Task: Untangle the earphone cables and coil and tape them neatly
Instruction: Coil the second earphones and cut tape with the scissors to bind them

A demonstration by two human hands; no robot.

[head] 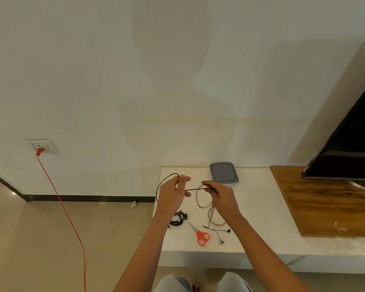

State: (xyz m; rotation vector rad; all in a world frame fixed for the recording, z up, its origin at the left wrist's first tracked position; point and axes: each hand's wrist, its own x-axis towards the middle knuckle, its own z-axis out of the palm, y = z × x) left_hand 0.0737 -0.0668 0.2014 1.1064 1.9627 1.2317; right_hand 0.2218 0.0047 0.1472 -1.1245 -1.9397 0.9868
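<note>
Above the white table (pixel 257 209), my left hand (pixel 173 192) pinches a thin dark earphone cable (pixel 195 189) that arcs out to the left of the hand and runs right to my right hand (pixel 220 196). The right hand grips the same cable, and a grey loop (pixel 200 199) hangs below it, trailing down to earbuds (pixel 224 236) lying on the table. A second black earphone (pixel 178 219) lies bundled on the table near my left wrist.
Red-handled scissors (pixel 200 236) lie near the front of the table. A grey square lid or box (pixel 223 172) sits at the back. A wooden board (pixel 325 203) carries a TV (pixel 350 148) at right. A red cord (pixel 67 216) runs from a wall socket across the floor.
</note>
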